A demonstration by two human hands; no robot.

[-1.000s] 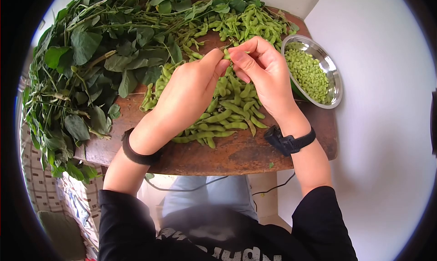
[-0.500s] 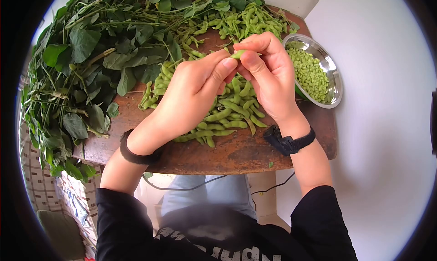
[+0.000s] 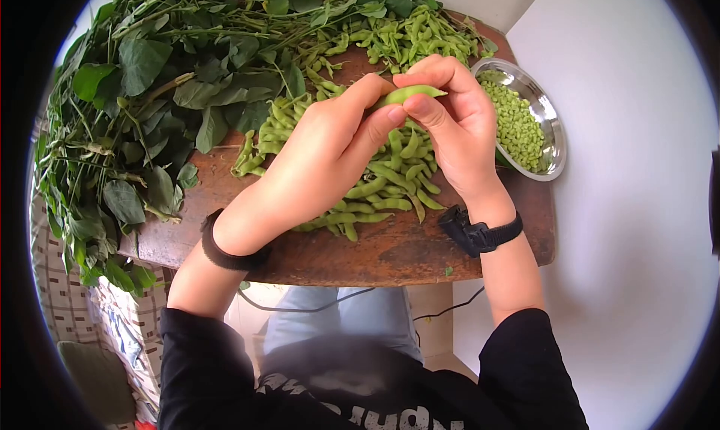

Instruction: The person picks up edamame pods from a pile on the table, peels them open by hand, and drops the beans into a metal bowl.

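A green soybean pod (image 3: 417,92) is held up between both hands, its pointed tip toward the right. My left hand (image 3: 324,141) is closed round the pod's left end, thumb below and index finger above. My right hand (image 3: 463,126) pinches the pod farther right between thumb and fingertips. Beneath the hands lies a pile of whole soybean pods (image 3: 390,176), partly covered by them. Just right of my right hand, a metal bowl (image 3: 553,122) contains shelled green soybeans (image 3: 514,119).
Leafy soybean stalks (image 3: 142,107) cover the left and back of the wooden table (image 3: 360,261), hanging over its left edge. Lighter green pods or husks (image 3: 424,40) are heaped at the back. A white wall (image 3: 622,167) rises along the right side.
More of the pod now shows between my hands. My left thumb and fingers have shifted along it, and my right hand has moved slightly right.
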